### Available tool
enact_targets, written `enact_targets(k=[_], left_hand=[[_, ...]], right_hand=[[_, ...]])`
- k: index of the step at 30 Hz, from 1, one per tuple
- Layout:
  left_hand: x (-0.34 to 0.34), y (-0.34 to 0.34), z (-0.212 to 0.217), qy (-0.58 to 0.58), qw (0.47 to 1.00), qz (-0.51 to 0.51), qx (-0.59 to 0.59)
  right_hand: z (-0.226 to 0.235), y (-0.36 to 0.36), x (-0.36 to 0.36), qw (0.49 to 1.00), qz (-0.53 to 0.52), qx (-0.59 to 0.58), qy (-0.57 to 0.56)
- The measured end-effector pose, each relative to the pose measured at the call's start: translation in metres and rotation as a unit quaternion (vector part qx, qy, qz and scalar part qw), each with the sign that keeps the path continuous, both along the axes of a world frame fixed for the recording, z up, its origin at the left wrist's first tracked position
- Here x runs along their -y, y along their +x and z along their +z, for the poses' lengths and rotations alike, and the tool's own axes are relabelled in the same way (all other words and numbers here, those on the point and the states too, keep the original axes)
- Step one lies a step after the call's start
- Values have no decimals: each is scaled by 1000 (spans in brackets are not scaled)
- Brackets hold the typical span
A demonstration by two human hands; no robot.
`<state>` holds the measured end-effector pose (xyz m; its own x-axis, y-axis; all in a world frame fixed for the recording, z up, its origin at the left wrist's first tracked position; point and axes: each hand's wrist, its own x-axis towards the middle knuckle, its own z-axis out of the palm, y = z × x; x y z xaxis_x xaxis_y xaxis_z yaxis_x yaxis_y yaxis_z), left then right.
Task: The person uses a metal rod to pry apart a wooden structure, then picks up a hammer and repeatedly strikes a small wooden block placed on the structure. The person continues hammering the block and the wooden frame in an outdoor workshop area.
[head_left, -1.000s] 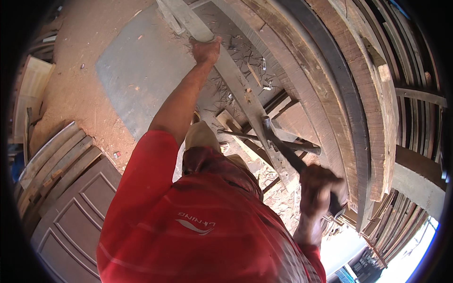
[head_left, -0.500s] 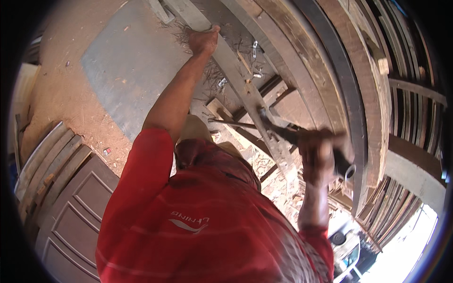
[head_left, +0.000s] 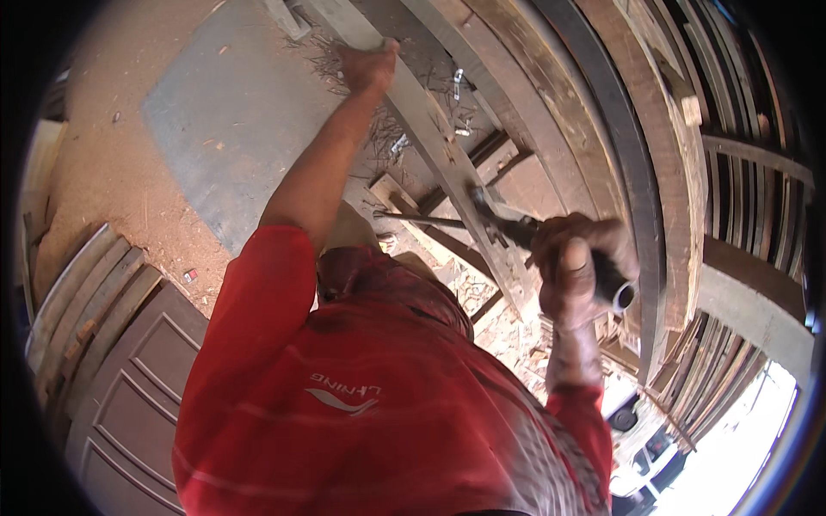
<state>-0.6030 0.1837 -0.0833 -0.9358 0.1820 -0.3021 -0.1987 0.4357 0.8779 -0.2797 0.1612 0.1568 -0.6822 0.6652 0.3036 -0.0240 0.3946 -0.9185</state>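
Note:
My left hand (head_left: 368,67) is closed round the edge of a long grey wooden plank (head_left: 423,129) that runs slantwise from the top of the view toward the middle. In my right hand (head_left: 576,262) is a hammer (head_left: 519,230) with a dark handle, whose butt end sticks out below the fist. The hammer's head lies over the plank's lower part; whether it touches the wood I cannot tell. A thin dark bar (head_left: 422,220) passes crosswise by the plank, close to the hammer's head.
Long boards (head_left: 559,112) are stacked on the right. Several nails (head_left: 331,64) and scraps lie round a grey sheet (head_left: 241,112) on the floor. Wood offcuts (head_left: 495,159) sit beyond the plank. A brown panelled door (head_left: 142,387) and curved-looking boards (head_left: 86,301) stand at the lower left.
The right hand, blurred before, now shows sharply with the hammer, its fist slightly higher and its head still over the plank. The left hand keeps its hold; the whole view has shifted slightly.

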Motion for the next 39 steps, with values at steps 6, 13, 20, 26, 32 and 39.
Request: enact_targets(k=[6,13,20,26,32,39], left_hand=[[15,-5,-18,30,999,3,-32],[12,20,-59,-8,994,26,-104],[20,26,-28,29,999,-8,-27],[28,22,-21,88,995,1,44],[18,18,-40,23,999,-14,19],[6,4,-44,20,1000,2,-1]], right_hand=[[-14,17,18,999,12,-33,-33],[-16,55,37,998,17,-56,-35],[-6,7,-20,988,4,-102,-114],[-6,98,41,999,36,-34,8],[0,-11,0,987,60,-45,-143],[-12,11,4,999,12,-3,-45]])
